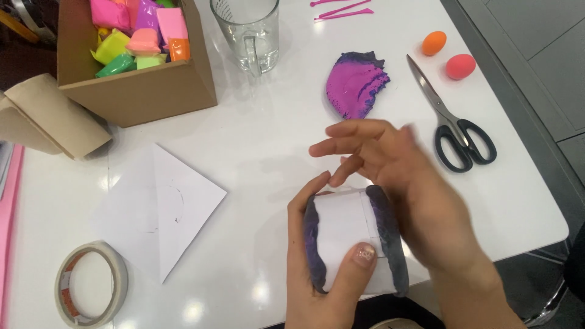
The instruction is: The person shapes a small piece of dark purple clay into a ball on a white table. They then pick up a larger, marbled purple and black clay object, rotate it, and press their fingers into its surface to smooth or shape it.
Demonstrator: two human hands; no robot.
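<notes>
Gripping clay-rimmed white paper cylinder (344,234)

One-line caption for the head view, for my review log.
Left hand grips a white paper cylinder rimmed with dark purple clay; right hand hovers open above it, scissors nearby.

Your white cylinder (344,234), lying sideways over the table's near edge, dark purple clay rims at both ends, probably paper-wrapped.

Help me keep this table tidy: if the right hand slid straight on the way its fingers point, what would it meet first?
The right hand points left across bare table; the white paper sheet looks first, though height is unclear.
</notes>
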